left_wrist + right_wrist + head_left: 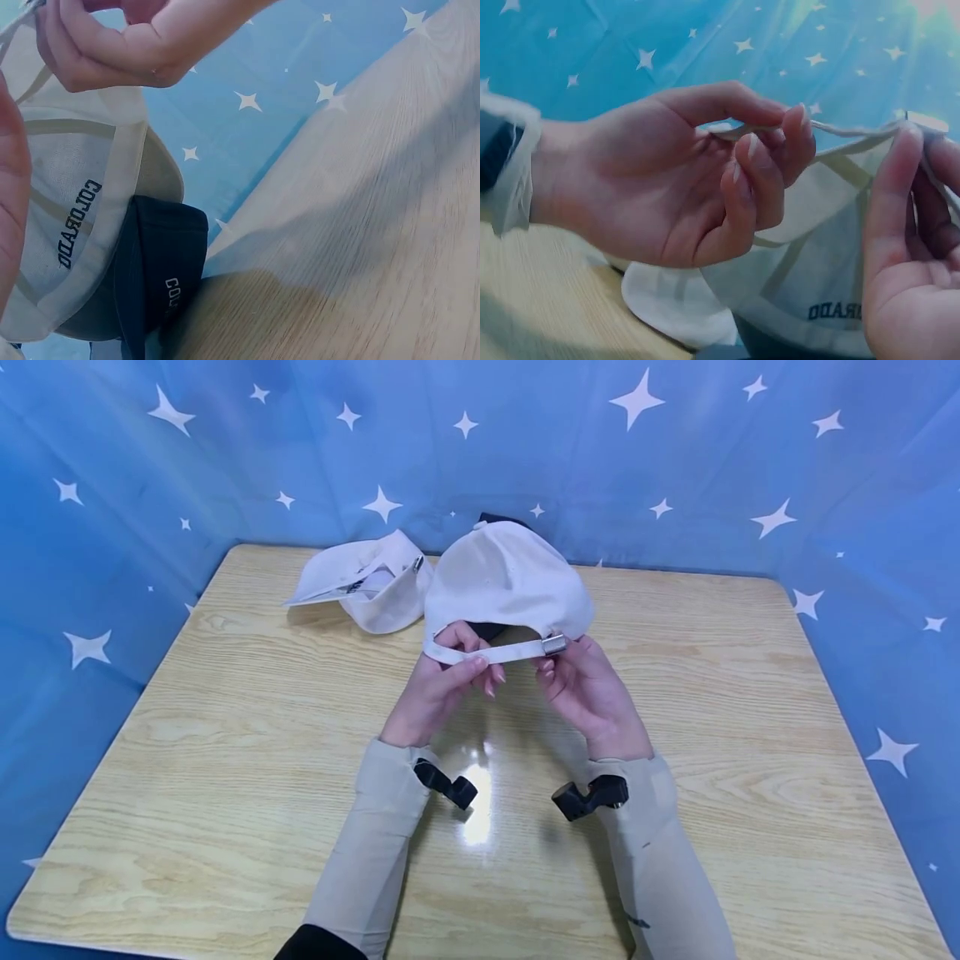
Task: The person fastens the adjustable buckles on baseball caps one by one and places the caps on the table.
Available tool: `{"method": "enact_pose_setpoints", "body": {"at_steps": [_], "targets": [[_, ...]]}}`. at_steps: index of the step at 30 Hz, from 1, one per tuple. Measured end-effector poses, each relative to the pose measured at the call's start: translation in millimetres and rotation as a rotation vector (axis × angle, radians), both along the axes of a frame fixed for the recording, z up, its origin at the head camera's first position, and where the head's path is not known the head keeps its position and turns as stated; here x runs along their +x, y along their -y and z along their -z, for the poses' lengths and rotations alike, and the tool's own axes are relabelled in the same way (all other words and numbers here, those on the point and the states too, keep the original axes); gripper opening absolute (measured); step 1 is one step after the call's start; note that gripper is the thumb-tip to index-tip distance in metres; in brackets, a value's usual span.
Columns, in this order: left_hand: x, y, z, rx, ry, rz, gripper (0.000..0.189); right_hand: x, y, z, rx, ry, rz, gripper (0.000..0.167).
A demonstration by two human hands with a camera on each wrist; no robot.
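Observation:
A white baseball cap point(510, 577) is held up over the table with its back opening towards me. My left hand point(442, 681) pinches the adjustment strap point(513, 652) between thumb and fingers, near its left part. At the strap's right end, my right hand point(588, 689) pinches it by the metal buckle point(554, 644). Reversed dark lettering point(79, 223) shows inside the cap's front in the left wrist view. Behind the cap is a dark navy cap point(171, 247) with pale lettering, mostly hidden in the head view.
A second white cap point(382, 602) lies tipped at the table's back left, its visor pointing left. The wooden table point(750, 735) stands against a blue curtain point(525, 435) with white stars. Each sleeve carries a small black wrist camera point(592, 797).

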State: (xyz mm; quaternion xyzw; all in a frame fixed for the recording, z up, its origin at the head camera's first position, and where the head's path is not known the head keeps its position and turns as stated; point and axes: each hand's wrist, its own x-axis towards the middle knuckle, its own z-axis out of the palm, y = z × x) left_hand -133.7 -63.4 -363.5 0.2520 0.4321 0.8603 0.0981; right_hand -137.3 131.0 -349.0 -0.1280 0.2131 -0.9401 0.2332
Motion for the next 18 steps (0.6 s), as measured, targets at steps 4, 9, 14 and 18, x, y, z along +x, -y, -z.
{"method": "enact_pose_setpoints", "body": {"at_steps": [4, 9, 14, 18], "targets": [[-0.6, -4.6, 0.8, -0.015, 0.023, -0.033, 0.011, 0.6, 1, -3.7, 0.083, 0.029, 0.079, 0.005], [-1.3, -11.3, 2.9, -0.128, 0.038, -0.061, 0.023, 0.7, 1, -4.5, 0.137, 0.038, 0.120, 0.005], [0.2, -14.8, -1.1, -0.217, 0.040, -0.077, 0.024, 0.2, 2, -4.2, 0.176, 0.023, 0.129, 0.006], [3.5, -17.4, -10.6, -0.276, 0.068, -0.096, 0.018, -0.1, 3, -5.1, 0.213, 0.013, 0.140, 0.007]]}}
